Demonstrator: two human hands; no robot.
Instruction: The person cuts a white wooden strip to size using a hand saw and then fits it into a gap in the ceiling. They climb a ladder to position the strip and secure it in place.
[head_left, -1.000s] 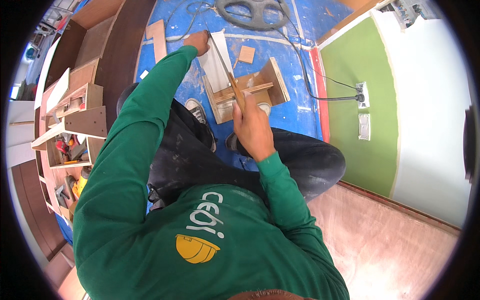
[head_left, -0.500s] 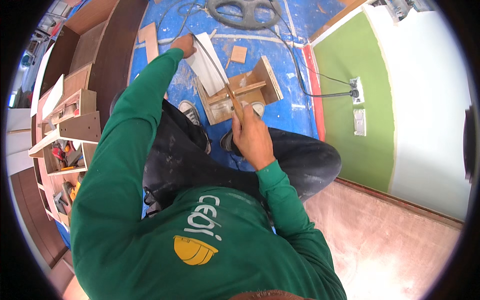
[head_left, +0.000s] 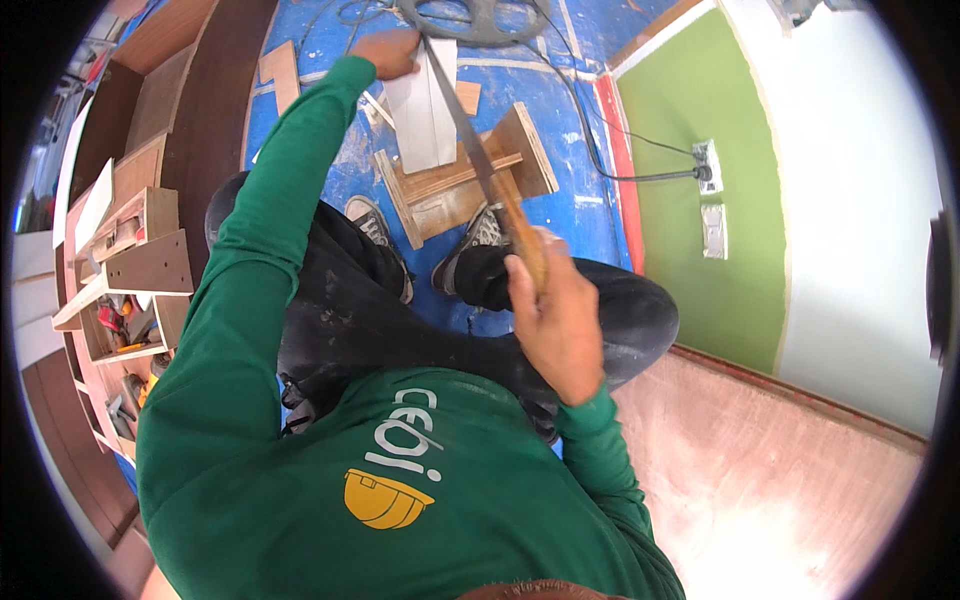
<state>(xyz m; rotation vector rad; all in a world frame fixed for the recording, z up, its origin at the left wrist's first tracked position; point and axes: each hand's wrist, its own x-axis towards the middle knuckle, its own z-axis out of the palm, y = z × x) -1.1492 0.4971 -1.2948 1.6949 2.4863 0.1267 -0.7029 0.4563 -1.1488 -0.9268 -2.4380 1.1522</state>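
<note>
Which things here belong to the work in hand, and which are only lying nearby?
Probably in use:
long-bladed tool, its wooden handle in the right hand
white board, by the left hand
wooden frame under the board

Apparently lying about:
L-shaped wood piece
small wooden piece
grey wheel-shaped thing

You have bright light, with strong glare on the pinkish board [head_left: 760,520] at lower right. Soft shadows lie in your green sleeve [head_left: 262,240]. Your right hand [head_left: 562,325] is slightly blurred; straight edges bend near the dark rim.
</note>
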